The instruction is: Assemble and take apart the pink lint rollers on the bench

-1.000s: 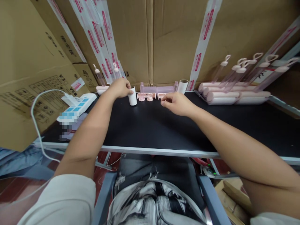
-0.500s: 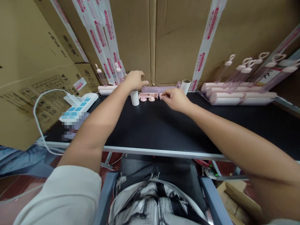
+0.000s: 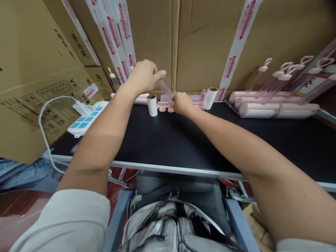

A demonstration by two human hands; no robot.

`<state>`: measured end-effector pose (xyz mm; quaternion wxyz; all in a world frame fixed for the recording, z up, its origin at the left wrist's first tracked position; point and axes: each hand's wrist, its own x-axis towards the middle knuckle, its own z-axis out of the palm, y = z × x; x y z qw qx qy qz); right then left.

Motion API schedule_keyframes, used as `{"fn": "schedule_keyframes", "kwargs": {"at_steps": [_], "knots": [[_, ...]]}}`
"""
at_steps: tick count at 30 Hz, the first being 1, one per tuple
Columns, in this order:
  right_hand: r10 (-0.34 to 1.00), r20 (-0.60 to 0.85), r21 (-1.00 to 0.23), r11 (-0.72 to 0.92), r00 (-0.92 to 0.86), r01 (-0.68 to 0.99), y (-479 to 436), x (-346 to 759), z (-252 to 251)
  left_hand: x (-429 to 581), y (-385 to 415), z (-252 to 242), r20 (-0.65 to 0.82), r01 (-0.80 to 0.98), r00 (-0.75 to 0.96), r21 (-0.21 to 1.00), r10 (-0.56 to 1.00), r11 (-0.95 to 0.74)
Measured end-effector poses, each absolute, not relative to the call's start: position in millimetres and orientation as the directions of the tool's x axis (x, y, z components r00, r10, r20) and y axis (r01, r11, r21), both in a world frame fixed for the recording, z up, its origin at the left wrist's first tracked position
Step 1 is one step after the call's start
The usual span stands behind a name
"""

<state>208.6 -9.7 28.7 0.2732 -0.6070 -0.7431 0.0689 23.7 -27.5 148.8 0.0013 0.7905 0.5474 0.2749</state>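
Note:
My left hand (image 3: 145, 77) is closed round the upper end of a clear pink tube (image 3: 165, 87), which tilts down to the right. At the tube's lower end, the fingers of my right hand (image 3: 182, 103) are pinched together; what is between the fingertips is hidden. Behind and below my hands lies a pink tray-like strip (image 3: 163, 104) with round pink pieces (image 3: 162, 109) along its front. A translucent purple-pink piece (image 3: 194, 98) lies behind it. White cardboard tubes stand on either side, one at the left (image 3: 152, 106) and one at the right (image 3: 210, 98).
Pink rolls (image 3: 262, 107) and several clear tubes with heart-loop caps (image 3: 285, 77) stand at the right. A white power strip (image 3: 88, 119) with a cable lies at the left of the black table (image 3: 178, 147). Cardboard (image 3: 204, 42) walls the back.
My left hand has risen slightly and now holds the clear pink tube. My right hand has moved left from the strip's right end to the tube's lower end.

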Motion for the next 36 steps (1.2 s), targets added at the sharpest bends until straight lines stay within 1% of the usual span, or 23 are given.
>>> {"fn": "schedule_keyframes", "kwargs": {"at_steps": [2, 3, 4, 6, 7, 9, 11, 13, 15, 22, 25, 27, 29, 31, 33, 36], "knots": [[0.899, 0.433, -0.53, 0.315, -0.069, 0.787, -15.7, 219.0, 32.6, 9.1, -39.4, 142.2, 0.425, 0.749, 0.185, 0.523, 0.886, -0.407], [0.879, 0.474, -0.595, 0.356, -0.042, 0.72, -21.7, 225.6, 34.3, 2.0, -43.6, 136.0, 0.417, 0.676, 0.145, 0.62, 0.897, -0.398], [0.872, 0.489, -0.67, 0.39, -0.021, 0.632, -29.6, 232.8, 35.7, -4.3, -46.6, 128.4, 0.407, 0.598, 0.105, 0.703, 0.908, -0.384], [0.898, 0.439, -0.826, 0.415, -0.027, 0.381, -49.7, 246.6, 36.3, -13.4, -49.8, 110.2, 0.37, 0.443, 0.038, 0.826, 0.928, -0.348], [0.914, 0.403, -0.881, 0.4, -0.04, 0.252, -60.8, 252.5, 35.8, -15.9, -50.6, 100.6, 0.346, 0.363, 0.02, 0.872, 0.938, -0.329], [0.93, 0.364, -0.929, 0.367, -0.061, 0.049, -81.7, 260.5, 33.7, -16.6, -52.6, 82.9, 0.283, 0.213, 0.019, 0.936, 0.959, -0.281], [0.935, 0.346, -0.937, 0.34, -0.083, -0.078, -97.7, 263.3, 31.9, -13.1, -56.2, 69.4, 0.224, 0.116, 0.066, 0.966, 0.972, -0.231], [0.935, 0.334, -0.938, 0.317, -0.118, -0.14, -107.7, 262.5, 31.7, -8.0, -61.3, 61.0, 0.189, 0.068, 0.134, 0.978, 0.973, -0.199], [0.933, 0.326, -0.941, 0.304, -0.153, -0.148, -112.7, 260.4, 32.9, -3.2, -66.1, 56.9, 0.177, 0.041, 0.19, 0.981, 0.966, -0.188], [0.923, 0.318, -0.947, 0.301, -0.216, -0.11, -115.7, 259.9, 34.5, 1.9, -69.4, 50.9, 0.175, -0.022, 0.306, 0.984, 0.936, -0.177], [0.915, 0.321, -0.947, 0.318, -0.242, -0.054, -114.0, 262.3, 33.1, 1.8, -68.7, 49.9, 0.173, -0.003, 0.301, 0.984, 0.938, -0.181], [0.903, 0.348, -0.933, 0.36, -0.25, -0.001, -112.6, 264.4, 32.0, 1.9, -69.6, 49.9, 0.176, 0.027, 0.304, 0.981, 0.936, -0.193], [0.884, 0.383, -0.91, 0.411, -0.267, 0.053, -111.0, 266.6, 30.5, 1.9, -71.8, 49.8, 0.175, 0.085, 0.342, 0.973, 0.923, -0.217], [0.863, 0.399, -0.891, 0.444, -0.31, 0.089, -109.5, 268.3, 28.0, 1.9, -75.3, 49.4, 0.166, 0.187, 0.433, 0.945, 0.886, -0.268], [0.846, 0.389, -0.887, 0.45, -0.364, 0.099, -107.9, 269.3, 24.9, 1.6, -78.8, 48.9, 0.158, 0.291, 0.564, 0.881, 0.811, -0.373], [0.831, 0.377, -0.889, 0.448, -0.41, 0.089, -106.2, 269.5, 20.0, -0.1, -81.1, 47.9, 0.162, 0.337, 0.727, 0.762, 0.667, -0.552]]}}
